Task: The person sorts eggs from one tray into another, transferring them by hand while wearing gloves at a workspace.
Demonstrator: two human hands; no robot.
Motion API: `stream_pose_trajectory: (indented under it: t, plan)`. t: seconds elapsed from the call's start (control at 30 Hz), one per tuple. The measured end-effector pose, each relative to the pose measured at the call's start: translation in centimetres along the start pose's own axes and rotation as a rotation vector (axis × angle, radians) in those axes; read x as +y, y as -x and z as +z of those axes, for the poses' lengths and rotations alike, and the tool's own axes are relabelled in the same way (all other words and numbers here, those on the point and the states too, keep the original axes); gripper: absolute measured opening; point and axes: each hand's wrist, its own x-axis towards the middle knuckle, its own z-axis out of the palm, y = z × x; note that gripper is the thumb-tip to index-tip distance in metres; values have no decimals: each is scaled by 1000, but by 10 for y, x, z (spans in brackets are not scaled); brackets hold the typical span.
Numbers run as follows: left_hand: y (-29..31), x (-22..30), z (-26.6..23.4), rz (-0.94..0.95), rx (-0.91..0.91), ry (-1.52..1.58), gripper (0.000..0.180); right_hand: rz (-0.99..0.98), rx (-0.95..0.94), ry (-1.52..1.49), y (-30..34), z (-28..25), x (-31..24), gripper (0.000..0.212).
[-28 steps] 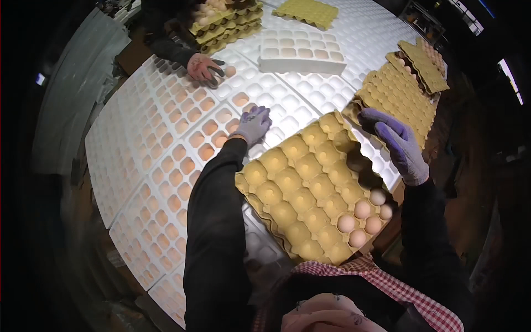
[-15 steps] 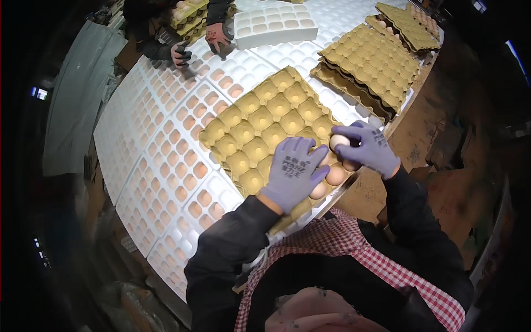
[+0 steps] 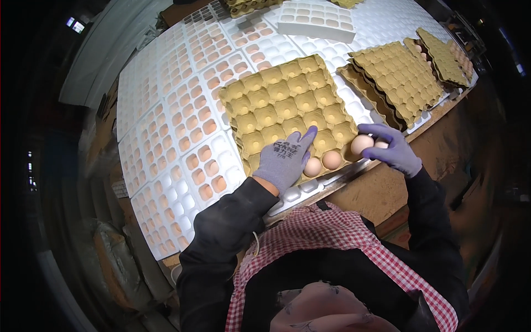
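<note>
A yellow-brown pulp egg tray (image 3: 268, 119) lies in front of me, most of its cups bare. My left hand (image 3: 283, 160), in a grey-purple glove, rests on the tray's near part with fingers stretched out. A brown egg (image 3: 312, 167) sits in a cup beside its thumb, and another egg (image 3: 332, 160) sits just to the right. At the tray's right corner my gloved right hand (image 3: 397, 152) is closed around a pale egg (image 3: 362, 145), held between thumb and fingers. A second egg (image 3: 381, 144) shows partly behind it, within the same grip.
White foam trays (image 3: 193, 113) with square pockets cover the table, many holding eggs. A white foam block (image 3: 316, 25) stands at the back. Stacked pulp trays (image 3: 395, 77) lie at the right, and a tilted tray (image 3: 442, 58) beyond them stands next to more eggs.
The view has shifted, and the other person's hands have left the picture. My right hand has moved outward at the tray's corner, with two eggs in its grip. My left hand's fingers have straightened.
</note>
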Motion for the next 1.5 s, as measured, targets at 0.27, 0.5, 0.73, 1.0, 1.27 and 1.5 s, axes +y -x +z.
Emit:
stream_pose_trajectory:
  t: [0.27,0.5,0.73,1.0,1.27,1.5]
  plan:
    - [43,27,15,-69,263,-207,46,-346,-193,1007,-33,44,-41,55]
    - [74,4,41,-57,639,410,47,-383,-310,841,-64,53,-70,61]
    - [202,-143,93,-982,1034,211,52,-599,-658,316,-157,272,-123,53]
    - [212,-239,113,-998,1202,228,32,-624,-586,729,-210,435,-77,38]
    - [215,-286,83,-1053,875,637,38,-941,-428,436,-251,515,-85,34]
    - [232,-226,117,-717,1106,362,34,-870,-701,395,-259,412,-104,34]
